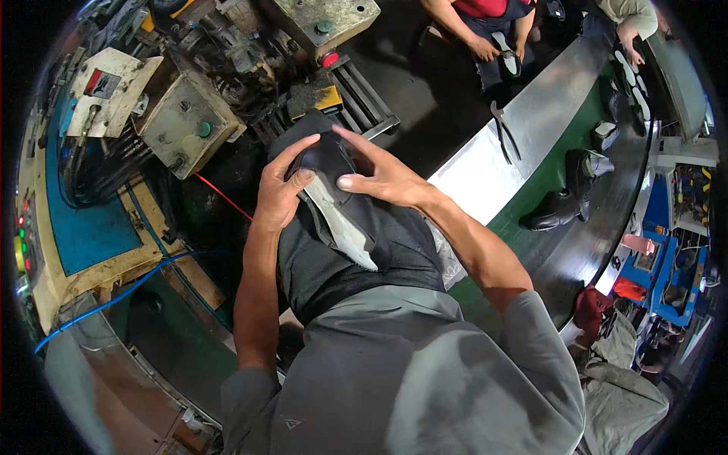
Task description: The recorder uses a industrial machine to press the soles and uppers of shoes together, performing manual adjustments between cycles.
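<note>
A black shoe upper with a pale insole board [337, 218] facing up rests over my lap, its toe end pointing away from me. My left hand [280, 186] grips the left side of the toe, thumb pressed at the edge of the insole. From the right, my right hand [383, 176] closes on the same shoe upper, with its thumb on the toe area and index finger reaching round the front. Dark cloth [409, 243] lies under the shoe.
Pliers [500, 130] lie on a metal ledge [474, 171] beside a green conveyor belt [523, 220] carrying black shoes [565, 199]. Machinery with control boxes [186, 125] stands at left. A blue hose [125, 292] crosses there. Another person [481, 45] holds a shoe at the far side.
</note>
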Available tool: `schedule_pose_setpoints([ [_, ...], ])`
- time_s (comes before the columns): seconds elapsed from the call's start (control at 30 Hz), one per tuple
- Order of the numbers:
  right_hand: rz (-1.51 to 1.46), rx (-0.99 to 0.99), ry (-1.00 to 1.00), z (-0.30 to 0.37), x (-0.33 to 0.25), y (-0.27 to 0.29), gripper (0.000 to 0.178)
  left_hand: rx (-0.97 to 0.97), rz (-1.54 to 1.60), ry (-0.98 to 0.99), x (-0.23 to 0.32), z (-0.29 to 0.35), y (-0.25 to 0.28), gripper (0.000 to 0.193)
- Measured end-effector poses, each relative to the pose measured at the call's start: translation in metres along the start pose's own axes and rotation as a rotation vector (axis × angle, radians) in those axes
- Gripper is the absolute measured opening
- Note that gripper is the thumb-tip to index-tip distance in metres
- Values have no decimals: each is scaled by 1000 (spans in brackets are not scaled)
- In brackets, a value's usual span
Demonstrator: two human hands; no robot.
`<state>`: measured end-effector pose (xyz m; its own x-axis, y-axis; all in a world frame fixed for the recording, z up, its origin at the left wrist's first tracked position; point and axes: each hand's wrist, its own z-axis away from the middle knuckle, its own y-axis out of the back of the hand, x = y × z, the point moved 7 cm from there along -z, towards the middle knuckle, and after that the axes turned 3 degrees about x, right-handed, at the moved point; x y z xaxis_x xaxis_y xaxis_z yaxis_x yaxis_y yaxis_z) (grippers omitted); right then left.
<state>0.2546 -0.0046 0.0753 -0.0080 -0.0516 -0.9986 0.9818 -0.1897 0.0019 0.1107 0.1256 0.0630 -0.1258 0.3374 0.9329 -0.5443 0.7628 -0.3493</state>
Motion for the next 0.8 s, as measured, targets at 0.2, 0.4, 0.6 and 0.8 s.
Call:
schedule_pose_setpoints([
  [0.2,242,15,13,-17,2,-10,100,46,-3,44,-15,-7,2,53],
  [0.4,232,129,-113,-19,31,2,91,175,-224,142,-24,-27,-19,42],
  [0.6,165,174,-168,-16,47,13,84,233,-184,213,-34,-25,-26,46],
  [0.8,-262,168,-280,-5,59,16,82,207,281,148,-73,7,-22,55],
])
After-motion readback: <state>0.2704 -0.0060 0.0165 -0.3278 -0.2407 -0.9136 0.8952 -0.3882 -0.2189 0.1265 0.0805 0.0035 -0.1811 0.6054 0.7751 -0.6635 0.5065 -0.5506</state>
